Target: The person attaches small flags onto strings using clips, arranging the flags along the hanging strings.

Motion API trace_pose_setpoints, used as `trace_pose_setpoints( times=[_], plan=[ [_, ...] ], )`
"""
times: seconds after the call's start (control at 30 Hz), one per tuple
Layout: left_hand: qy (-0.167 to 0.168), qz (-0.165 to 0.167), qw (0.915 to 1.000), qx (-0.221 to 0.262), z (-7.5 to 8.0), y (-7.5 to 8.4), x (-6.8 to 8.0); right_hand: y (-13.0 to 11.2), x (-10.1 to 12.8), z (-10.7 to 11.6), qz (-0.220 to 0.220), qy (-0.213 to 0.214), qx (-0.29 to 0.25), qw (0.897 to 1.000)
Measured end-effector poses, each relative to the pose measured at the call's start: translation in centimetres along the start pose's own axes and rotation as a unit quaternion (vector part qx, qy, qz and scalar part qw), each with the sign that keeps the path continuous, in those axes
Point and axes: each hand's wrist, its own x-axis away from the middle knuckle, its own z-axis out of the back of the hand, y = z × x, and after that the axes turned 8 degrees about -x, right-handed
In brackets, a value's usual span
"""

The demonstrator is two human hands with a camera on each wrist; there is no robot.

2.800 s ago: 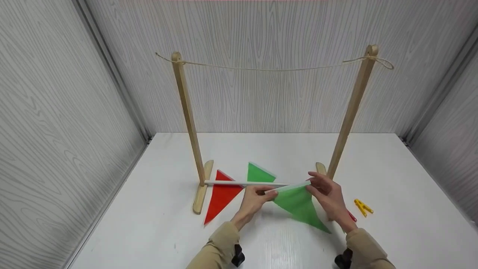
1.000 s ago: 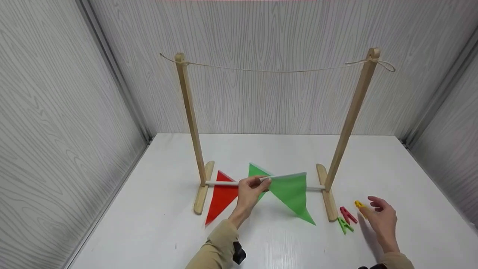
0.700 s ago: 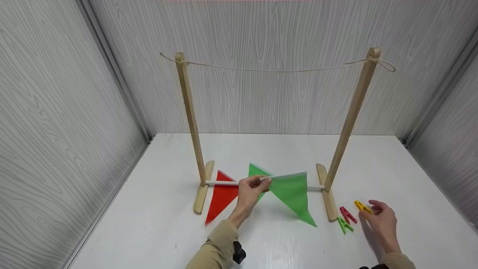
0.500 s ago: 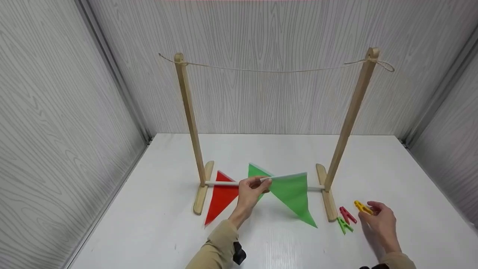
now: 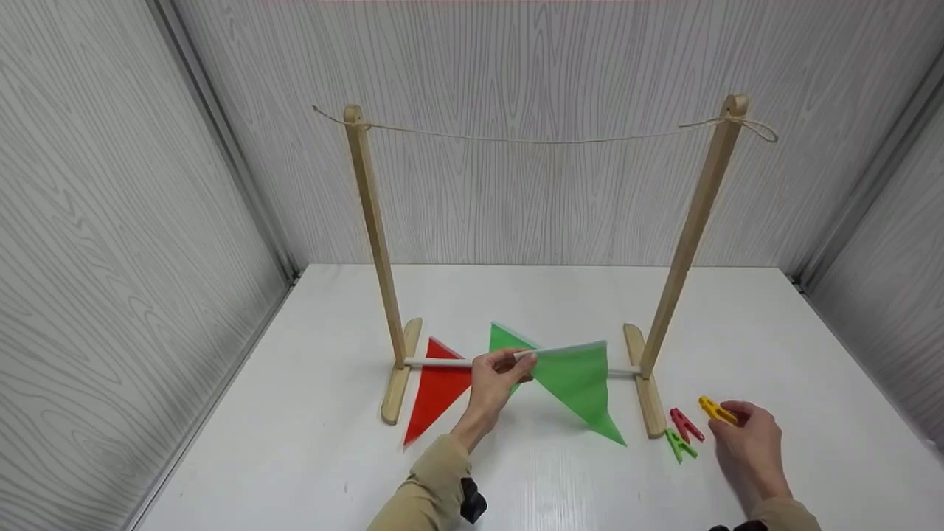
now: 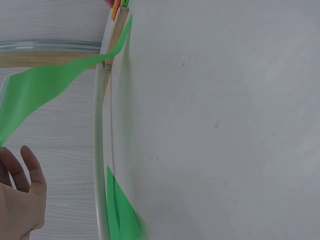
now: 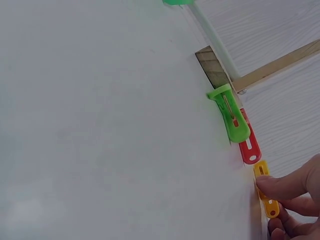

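Observation:
My left hand (image 5: 495,377) pinches the upper left corner of a green triangular pennant (image 5: 575,382). Its white-edged top runs across, and its point hangs down to the right, in front of the stand's white crossbar (image 5: 623,370). In the left wrist view the same green pennant (image 6: 42,90) stretches away from the fingertips. At the right, my right hand (image 5: 752,446) pinches a yellow clothespin (image 5: 715,410) on the white table. The right wrist view shows the thumb lying across that yellow clothespin (image 7: 265,190), with fingers behind it.
A red clothespin (image 5: 686,425) and a green clothespin (image 5: 680,445) lie beside the stand's right foot (image 5: 649,405). A red pennant (image 5: 440,391) and another green pennant (image 5: 509,337) lie near the crossbar. A string (image 5: 546,141) spans the two wooden posts (image 5: 377,243).
My right hand has let go of the green pennant, moved right and closed its fingers on the yellow clothespin. My left hand has kept hold of the pennant, shifting slightly left and up.

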Motion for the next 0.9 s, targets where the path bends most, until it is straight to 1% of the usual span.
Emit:
trace_pose_setpoints(
  times=[0.23,0.37,0.57,0.73,0.9],
  plan=[
    [-0.003,0.006,1.0,0.002,0.0,0.1,0.1,-0.2,0.2,-0.1,-0.006,-0.008,-0.025,1.0],
    [-0.004,0.007,1.0,0.003,0.0,0.1,0.1,-0.5,0.2,-0.1,0.003,-0.013,-0.037,0.999],
    [-0.004,0.008,1.0,0.003,-0.1,0.1,0.0,-0.7,0.5,-0.2,0.032,-0.029,-0.041,0.998],
    [0.001,0.008,0.9998,0.016,-0.1,0.1,0.0,-0.9,0.8,-0.3,0.068,-0.022,-0.035,0.997],
    [0.001,0.008,0.9998,0.018,-0.1,0.2,0.0,-1.4,1.0,-0.2,0.077,-0.031,-0.045,0.996]
  ],
)
